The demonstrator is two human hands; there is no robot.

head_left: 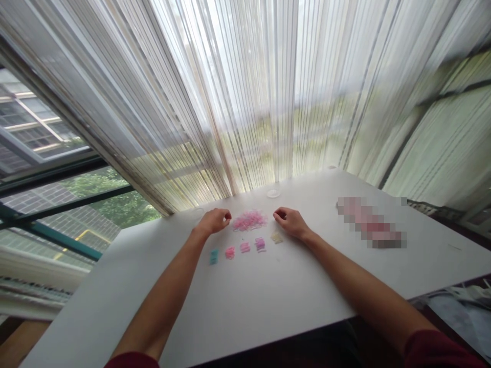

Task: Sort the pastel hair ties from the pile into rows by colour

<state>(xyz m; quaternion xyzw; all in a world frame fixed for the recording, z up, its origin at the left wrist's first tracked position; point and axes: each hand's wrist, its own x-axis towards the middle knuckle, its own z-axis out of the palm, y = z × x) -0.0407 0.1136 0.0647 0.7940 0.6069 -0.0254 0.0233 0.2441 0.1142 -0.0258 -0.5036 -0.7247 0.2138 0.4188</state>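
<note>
Left hand at nine o'clock and right hand at three flank the pink pile, both curled, contents indiscernible.

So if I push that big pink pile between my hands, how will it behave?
The pink pile probably won't move as one piece, since its edges look loose. It's likely light, being seemingly made of thin little bits. Strays may slide easily, as the white table looks smooth.
</note>
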